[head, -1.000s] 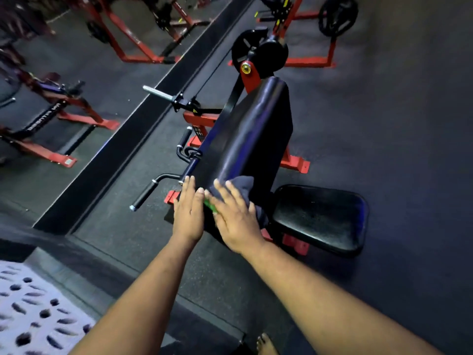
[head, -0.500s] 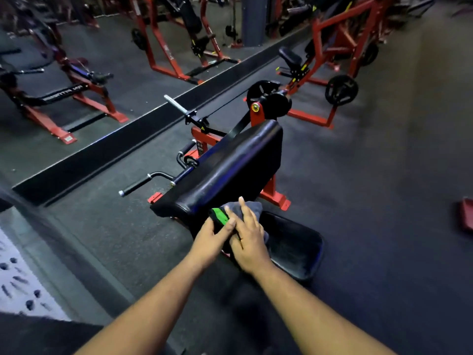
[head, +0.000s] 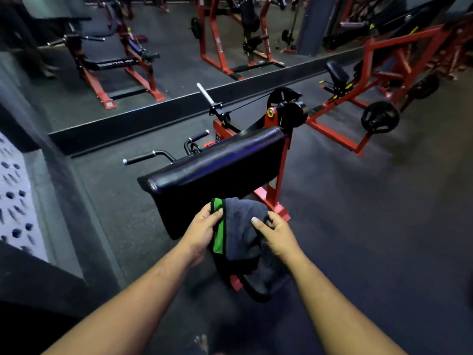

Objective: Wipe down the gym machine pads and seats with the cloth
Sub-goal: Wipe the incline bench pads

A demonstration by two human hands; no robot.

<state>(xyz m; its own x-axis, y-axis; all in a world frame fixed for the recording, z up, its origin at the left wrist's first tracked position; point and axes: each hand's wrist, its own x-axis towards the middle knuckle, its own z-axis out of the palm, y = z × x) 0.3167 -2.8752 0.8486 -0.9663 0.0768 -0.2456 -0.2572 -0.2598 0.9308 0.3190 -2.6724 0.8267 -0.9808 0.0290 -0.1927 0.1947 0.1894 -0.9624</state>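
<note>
A dark grey cloth with a green edge hangs between both hands, lifted off the machine. My left hand grips its green left side and my right hand pinches its right side. Just beyond the cloth slopes the long black arm pad of a red-framed curl machine. The machine's black seat lies below the cloth and is mostly hidden by it.
Black handles stick out left of the pad. A weight plate on a red frame stands at the right. A mirror wall runs behind, a patterned panel at the left. My bare toes show below.
Both hands have lifted the cloth off the pad's near end and spread it between them. The view has risen and backed away, so the seat is now under the cloth.
</note>
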